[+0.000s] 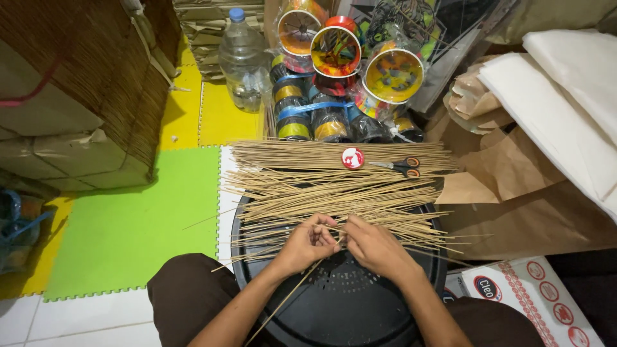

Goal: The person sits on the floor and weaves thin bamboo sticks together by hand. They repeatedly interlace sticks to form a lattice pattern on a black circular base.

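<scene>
Bamboo, pale and thin: one long stick (pixel 289 297) is pinched between the fingers of the left hand (pixel 307 244) and the right hand (pixel 373 247) over the near half of a round black tray (pixel 340 308), its free end slanting back toward the person's knee. It looks light, springy and easy to snap, so best gripped close to the worked spot. Beyond the tray's far rim lie the stick pile (pixel 334 186), a red round tin (pixel 352 158), scissors (pixel 402 166), then colourful spools (pixel 337 58).

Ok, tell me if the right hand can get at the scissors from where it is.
Probably yes: the scissors lie uncovered on the sticks just beyond the right hand, with nothing between, though its fingers pinch a stick.
</scene>
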